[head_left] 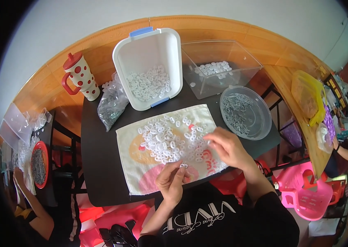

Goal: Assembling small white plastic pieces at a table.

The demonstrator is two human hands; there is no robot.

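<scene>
My left hand [171, 179] is closed in a pinch at the near edge of a patterned cloth [129, 179]. Between its thumb and finger sits a small white plastic piece [184, 165]. To the right, my right hand [228, 149] hovers over the cloth with thumb and fingertips drawn together; whatever they pinch is too small to make out. A heap of white oval plastic pieces with holes [161, 140] lies beyond my left hand, and more are scattered toward my right fingertips.
Behind the cloth stand a white bin [176, 61] of white pieces and a clear box [240, 78]. A round tub [260, 123] of small metal parts is at right. At left are a bag of metal parts [113, 103] and a dotted tumbler [82, 78]. Other people sit at both sides.
</scene>
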